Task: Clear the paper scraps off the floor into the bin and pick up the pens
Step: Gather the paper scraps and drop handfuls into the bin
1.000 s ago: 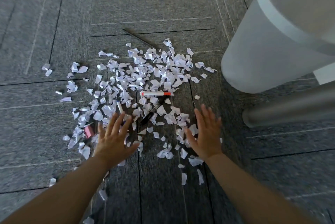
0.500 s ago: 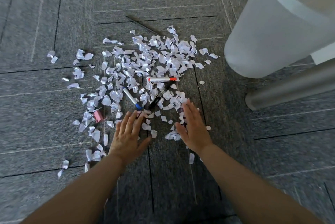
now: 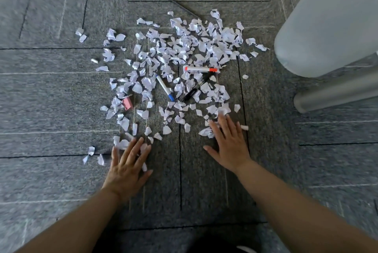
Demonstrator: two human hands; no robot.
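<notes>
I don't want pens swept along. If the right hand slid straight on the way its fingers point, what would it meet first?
The paper scraps at the fingertips of the right hand come first; beyond them, probably the black pen.

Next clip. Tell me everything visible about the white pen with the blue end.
The white pen with the blue end is slim, plastic-looking: white barrel, blue cap at its near end. It lies flat on the grey carpet, slanted, blue end nearer the person and rightward. Paper scraps lie round it, some against the barrel. A black pen lies close on its right. Neither the left hand nor the right hand touches it.
</notes>
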